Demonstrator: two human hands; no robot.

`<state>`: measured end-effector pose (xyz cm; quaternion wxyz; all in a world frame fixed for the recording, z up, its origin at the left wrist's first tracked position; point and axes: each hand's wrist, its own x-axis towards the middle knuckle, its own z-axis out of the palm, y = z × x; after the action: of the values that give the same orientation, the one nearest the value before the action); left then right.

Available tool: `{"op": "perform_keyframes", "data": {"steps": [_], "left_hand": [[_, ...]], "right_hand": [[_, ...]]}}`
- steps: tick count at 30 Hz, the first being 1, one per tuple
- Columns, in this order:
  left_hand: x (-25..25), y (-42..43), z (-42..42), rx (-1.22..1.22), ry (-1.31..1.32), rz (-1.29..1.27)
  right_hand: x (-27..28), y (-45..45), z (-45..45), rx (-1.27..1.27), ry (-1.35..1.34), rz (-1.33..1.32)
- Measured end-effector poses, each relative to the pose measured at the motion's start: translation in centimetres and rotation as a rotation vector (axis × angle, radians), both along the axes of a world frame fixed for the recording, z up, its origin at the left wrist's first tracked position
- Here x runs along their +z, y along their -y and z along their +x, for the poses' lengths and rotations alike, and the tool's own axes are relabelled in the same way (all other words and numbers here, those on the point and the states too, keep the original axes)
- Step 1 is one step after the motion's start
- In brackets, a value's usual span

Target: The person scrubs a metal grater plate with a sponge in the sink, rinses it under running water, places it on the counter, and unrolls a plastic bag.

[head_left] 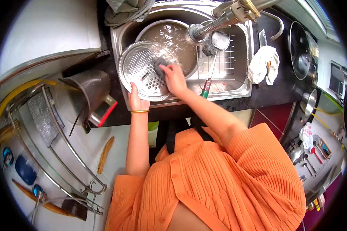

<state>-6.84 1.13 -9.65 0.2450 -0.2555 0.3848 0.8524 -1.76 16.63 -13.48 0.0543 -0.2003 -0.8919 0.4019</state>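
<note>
My left hand [137,101] grips the near rim of a round, shiny metal colander [132,66], thumb on top. The colander is tilted over the left part of the sink and has holes of different sizes. My right hand [176,81] has its fingers closed on a dark grey steel wool scrubber [160,66], which is pressed to the colander's inner face. Beneath and behind it sits a wide metal basin [194,71] with water in it, partly hidden by the colander.
The metal sink [241,90] has a wire rack [228,63] on its right, where a long-handled ladle [219,41] lies beside another scrubber [209,50]. A faucet [216,25] reaches over the middle. White cloth [263,63] and a knife [262,38] lie right; a metal jug [90,86] stands left.
</note>
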Motion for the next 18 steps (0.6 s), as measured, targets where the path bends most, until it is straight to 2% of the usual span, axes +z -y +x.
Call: {"op": "perform_keyframes", "data": {"steps": [3,5,6,7,8,10,12,14,15,18], "left_hand": [[1.3,2.0,1.2,-0.023,0.008,0.015],[2.1,3.0,2.1,-0.032,0.027,0.03],[3.0,3.3,2.5,-0.029,0.022,0.021],[4.4,3.3,2.7,-0.029,0.003,0.007],[5.6,3.4,2.8,-0.029,-0.017,-0.005],[7.0,4.2,3.0,-0.031,-0.029,-0.015],[8.0,4.1,3.0,-0.053,-0.087,-0.013],[8.9,3.5,2.9,-0.048,-0.105,-0.013],[9.1,3.2,2.9,-0.061,-0.114,-0.031],[9.3,2.7,2.9,-0.085,-0.116,-0.039]], "right_hand": [[-2.6,-2.8,-2.6,-0.036,0.007,0.142],[-2.7,-5.4,-4.3,0.062,-0.024,0.224],[-4.4,-6.2,-5.2,0.004,0.074,0.244],[-6.2,-7.0,-6.2,-0.241,0.104,0.025],[-6.9,-8.5,-7.3,-0.384,0.324,-0.099],[-4.4,-9.5,-7.0,-0.177,0.172,0.223],[-1.5,-9.7,-6.9,-0.111,0.165,0.197],[-0.1,-9.7,-6.6,-0.074,0.152,-0.523],[1.0,-9.6,-5.9,-0.068,0.149,-0.523],[4.3,-9.7,-2.9,0.106,0.21,-0.933]]}}
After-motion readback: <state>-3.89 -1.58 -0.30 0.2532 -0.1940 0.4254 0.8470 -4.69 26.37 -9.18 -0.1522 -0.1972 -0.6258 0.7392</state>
